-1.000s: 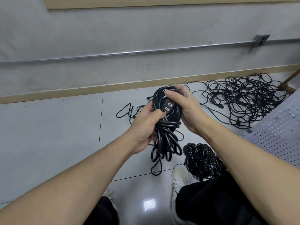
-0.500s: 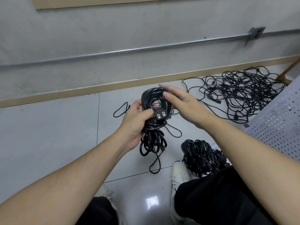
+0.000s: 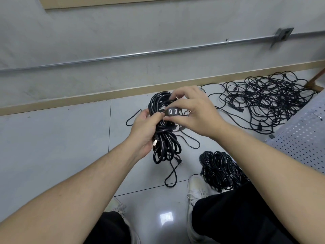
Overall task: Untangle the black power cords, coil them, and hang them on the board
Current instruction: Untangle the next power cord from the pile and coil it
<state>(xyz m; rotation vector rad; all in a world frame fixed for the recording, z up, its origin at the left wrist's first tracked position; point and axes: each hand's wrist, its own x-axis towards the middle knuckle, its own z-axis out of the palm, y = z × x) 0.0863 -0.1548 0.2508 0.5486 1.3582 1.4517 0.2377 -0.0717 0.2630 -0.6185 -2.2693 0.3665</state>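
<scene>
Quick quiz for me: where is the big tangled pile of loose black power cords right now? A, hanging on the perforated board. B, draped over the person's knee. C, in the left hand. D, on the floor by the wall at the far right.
D: the tangled pile of black power cords sprawls on the pale tiled floor by the wall, beyond the white perforated board, untouched by both hands.

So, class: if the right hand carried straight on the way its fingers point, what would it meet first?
The right hand points leftward across the coiled cord; its fingers already pinch the plug, so next it would likely meet the left hand, though depth is unclear.
</scene>
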